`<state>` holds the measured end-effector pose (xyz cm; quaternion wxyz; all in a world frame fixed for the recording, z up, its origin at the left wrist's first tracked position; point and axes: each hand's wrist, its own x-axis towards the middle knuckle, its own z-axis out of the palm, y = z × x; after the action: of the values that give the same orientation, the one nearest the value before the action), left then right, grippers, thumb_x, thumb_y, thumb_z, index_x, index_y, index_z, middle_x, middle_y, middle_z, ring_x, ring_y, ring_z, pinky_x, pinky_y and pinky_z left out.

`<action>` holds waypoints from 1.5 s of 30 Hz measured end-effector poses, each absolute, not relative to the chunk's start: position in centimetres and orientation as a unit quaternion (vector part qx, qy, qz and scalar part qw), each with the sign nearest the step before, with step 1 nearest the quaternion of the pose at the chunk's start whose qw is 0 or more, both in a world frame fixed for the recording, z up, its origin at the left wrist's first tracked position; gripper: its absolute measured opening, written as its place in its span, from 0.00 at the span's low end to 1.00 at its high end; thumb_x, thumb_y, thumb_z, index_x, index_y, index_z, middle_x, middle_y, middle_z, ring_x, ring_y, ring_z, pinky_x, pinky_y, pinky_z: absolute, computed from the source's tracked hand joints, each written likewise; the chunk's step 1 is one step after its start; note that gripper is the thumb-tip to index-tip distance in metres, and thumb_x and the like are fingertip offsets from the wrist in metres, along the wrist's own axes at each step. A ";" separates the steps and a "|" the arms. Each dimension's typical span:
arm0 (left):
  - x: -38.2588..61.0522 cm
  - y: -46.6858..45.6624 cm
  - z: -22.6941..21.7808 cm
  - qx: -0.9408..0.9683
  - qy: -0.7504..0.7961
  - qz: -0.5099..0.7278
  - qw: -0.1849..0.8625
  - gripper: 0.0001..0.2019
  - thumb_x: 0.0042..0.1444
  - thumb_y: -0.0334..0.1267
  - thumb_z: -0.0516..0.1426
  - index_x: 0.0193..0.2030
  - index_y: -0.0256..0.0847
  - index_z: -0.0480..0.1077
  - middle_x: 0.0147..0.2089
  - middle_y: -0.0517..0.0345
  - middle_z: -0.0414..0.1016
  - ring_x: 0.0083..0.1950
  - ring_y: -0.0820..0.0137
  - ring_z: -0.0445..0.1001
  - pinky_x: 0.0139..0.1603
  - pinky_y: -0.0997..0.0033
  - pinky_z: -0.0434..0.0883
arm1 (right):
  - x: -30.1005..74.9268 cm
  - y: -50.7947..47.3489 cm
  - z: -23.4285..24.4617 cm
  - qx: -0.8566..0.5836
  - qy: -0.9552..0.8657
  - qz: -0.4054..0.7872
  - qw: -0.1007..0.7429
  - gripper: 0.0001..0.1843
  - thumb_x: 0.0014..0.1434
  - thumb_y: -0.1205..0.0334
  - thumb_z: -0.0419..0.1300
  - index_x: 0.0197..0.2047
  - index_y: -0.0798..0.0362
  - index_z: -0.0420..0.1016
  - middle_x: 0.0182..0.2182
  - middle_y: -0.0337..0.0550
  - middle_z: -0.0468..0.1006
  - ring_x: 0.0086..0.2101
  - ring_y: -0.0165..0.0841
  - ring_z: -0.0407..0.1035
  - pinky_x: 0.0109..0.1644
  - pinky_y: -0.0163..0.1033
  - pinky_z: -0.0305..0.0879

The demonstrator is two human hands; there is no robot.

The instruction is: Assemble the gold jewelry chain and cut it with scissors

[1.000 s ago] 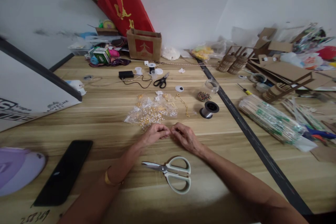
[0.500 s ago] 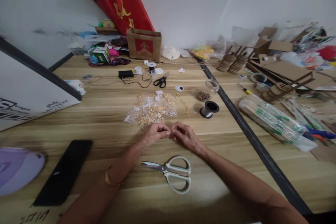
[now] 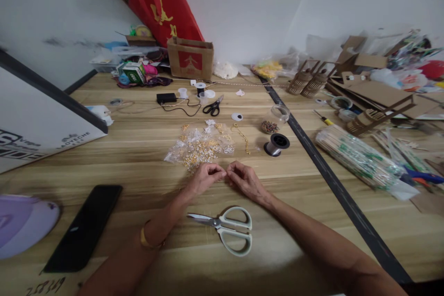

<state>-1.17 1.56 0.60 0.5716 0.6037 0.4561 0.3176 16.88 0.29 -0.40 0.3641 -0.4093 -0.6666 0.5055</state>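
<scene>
My left hand (image 3: 204,177) and my right hand (image 3: 244,179) rest on the wooden table (image 3: 145,166) with fingertips pinched together between them. Whatever they pinch is too small to make out. Just beyond the hands lies a heap of small clear bags with gold and silver charms (image 3: 199,144). A loose gold chain (image 3: 243,138) lies to the right of the heap. White-handled scissors (image 3: 227,229) lie on the table between my forearms. A spool of thin wire (image 3: 276,144) stands to the right, behind it a glass jar of beads (image 3: 272,122).
A black phone (image 3: 85,226) lies at the left, a purple object (image 3: 24,222) at the far left edge. Black scissors (image 3: 212,107), small spools and a black box with a cord sit further back. A bagged bundle of sticks (image 3: 360,159), cardboard parts and clutter fill the right side.
Both hands have shifted slightly away from me and stay pinched together. Nothing else has moved.
</scene>
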 end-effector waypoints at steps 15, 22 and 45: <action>-1.0 1.1 0.8 0.569 0.420 0.331 0.625 0.14 0.52 0.45 0.59 0.28 0.35 0.67 0.23 0.61 0.70 0.25 0.76 0.69 0.28 0.76 0.67 | 17.0 0.1 0.7 -0.399 -0.733 0.426 0.349 0.10 0.63 0.58 0.53 0.33 0.55 0.66 0.24 0.36 0.68 0.24 0.26 0.59 0.28 0.31 0.55; -1.0 1.2 0.2 0.543 0.410 0.349 0.644 0.17 0.50 0.49 0.61 0.28 0.35 0.65 0.25 0.60 0.72 0.28 0.73 0.75 0.32 0.73 0.73 | 17.3 0.2 1.1 -0.415 -0.757 0.390 0.320 0.10 0.63 0.59 0.52 0.33 0.55 0.68 0.24 0.37 0.70 0.24 0.26 0.59 0.28 0.31 0.55; -1.9 1.8 0.0 0.611 0.419 0.335 0.582 0.17 0.54 0.49 0.58 0.28 0.36 0.67 0.25 0.58 0.74 0.27 0.74 0.74 0.31 0.76 0.71 | 17.7 0.9 0.9 -0.414 -0.725 0.465 0.294 0.09 0.61 0.61 0.54 0.38 0.57 0.71 0.25 0.39 0.75 0.24 0.27 0.66 0.28 0.31 0.61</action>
<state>-1.91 1.84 0.02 0.5817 0.6115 0.4193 0.3346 17.68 0.92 0.95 0.2941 -0.4143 -0.7251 0.4648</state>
